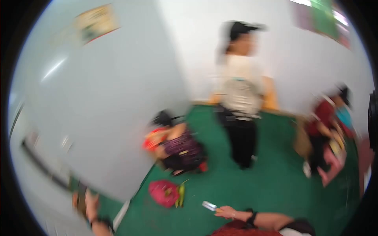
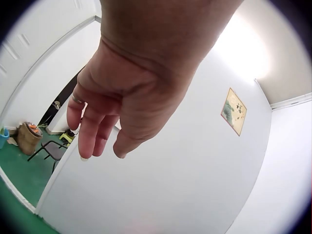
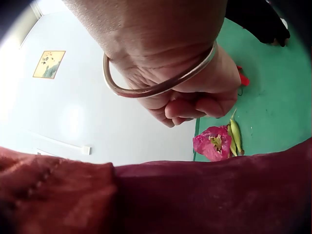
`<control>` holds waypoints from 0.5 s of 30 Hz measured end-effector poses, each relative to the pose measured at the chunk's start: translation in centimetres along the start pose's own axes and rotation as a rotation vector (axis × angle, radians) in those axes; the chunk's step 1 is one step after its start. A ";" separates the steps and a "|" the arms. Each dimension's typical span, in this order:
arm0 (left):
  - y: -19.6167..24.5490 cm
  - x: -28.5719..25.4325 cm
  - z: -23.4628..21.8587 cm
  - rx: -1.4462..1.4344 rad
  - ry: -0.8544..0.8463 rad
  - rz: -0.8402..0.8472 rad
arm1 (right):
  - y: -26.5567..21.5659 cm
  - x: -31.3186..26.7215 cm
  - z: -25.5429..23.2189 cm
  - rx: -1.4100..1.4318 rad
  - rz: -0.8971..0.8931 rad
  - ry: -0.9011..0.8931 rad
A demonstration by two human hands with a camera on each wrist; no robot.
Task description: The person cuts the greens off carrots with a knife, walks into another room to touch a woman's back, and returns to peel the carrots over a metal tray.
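Observation:
My left hand (image 1: pixel 91 204) hangs in front of the pale wall by the doorway; in the left wrist view its fingers (image 2: pixel 90 136) point down, loosely bent, holding nothing. In the head view my right hand (image 1: pixel 226 212) grips a small tool with a flat silvery end (image 1: pixel 209 205) and a yellowish handle; blur hides its exact kind. The right wrist view shows that hand's curled fingers (image 3: pixel 187 109), while the tool is hidden there. On the green floor ahead lie a pink plastic bag (image 1: pixel 159 192) with leafy bits on it and green ears of corn (image 3: pixel 235 136) beside it.
A person (image 1: pixel 183 147) crouches near the left wall, another (image 1: pixel 240 86) stands ahead in a black cap, and a third (image 1: pixel 325 126) sits at the right. Through the doorway are a chair (image 2: pixel 52 149) and a brown sack (image 2: pixel 29 139). A picture (image 2: pixel 234 111) hangs on the wall.

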State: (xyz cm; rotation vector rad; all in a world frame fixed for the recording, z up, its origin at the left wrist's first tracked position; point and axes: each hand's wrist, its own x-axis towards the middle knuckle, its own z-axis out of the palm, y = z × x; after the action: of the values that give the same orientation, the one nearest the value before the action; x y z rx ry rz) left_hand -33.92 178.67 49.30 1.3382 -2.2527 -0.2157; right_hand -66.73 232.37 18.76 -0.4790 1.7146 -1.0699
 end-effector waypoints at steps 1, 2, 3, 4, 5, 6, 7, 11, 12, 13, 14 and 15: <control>0.2 0.4 0.3 0.227 0.076 0.067 | -0.6 -0.1 0.5 0.026 0.005 -0.031; 7.5 -2.0 -3.4 -0.023 -0.072 -0.249 | 0.4 0.9 1.2 -0.005 0.071 -0.034; 7.1 -0.4 -3.5 0.147 0.022 -0.225 | 0.0 0.9 0.9 0.003 0.098 -0.064; 8.1 0.0 -4.9 0.019 -0.006 -0.350 | -0.5 1.0 1.1 0.032 0.116 -0.066; 7.3 1.3 -5.4 0.002 0.040 -0.370 | -0.4 1.2 1.1 0.085 0.140 -0.042; 8.2 1.7 -6.8 0.005 0.039 -0.380 | 0.4 2.1 0.6 0.061 0.157 -0.056; 10.0 1.2 -8.4 -0.019 0.061 -0.402 | 1.0 3.6 0.0 0.049 0.170 -0.053; 4.8 4.0 -9.1 0.062 0.218 -0.420 | 0.2 9.6 -0.5 -0.174 0.139 -0.092; 2.7 4.3 -9.3 0.028 0.227 -0.397 | -1.1 9.9 -0.6 -0.142 0.132 -0.087; 2.0 3.5 -9.4 0.061 0.285 -0.330 | -2.5 9.6 -0.7 -0.087 0.132 -0.077; -0.5 2.3 -10.5 0.055 0.284 -0.308 | -3.7 10.1 -1.1 -0.107 0.149 -0.061; 1.1 0.7 -11.2 -0.086 0.277 -0.258 | -4.1 11.6 -1.3 -0.116 0.104 -0.119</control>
State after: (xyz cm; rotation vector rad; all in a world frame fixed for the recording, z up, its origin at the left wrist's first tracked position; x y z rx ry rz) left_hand -29.46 179.90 59.53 1.5096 -1.8237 -0.2001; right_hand -73.30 222.24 16.01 -0.5108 1.6835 -0.8539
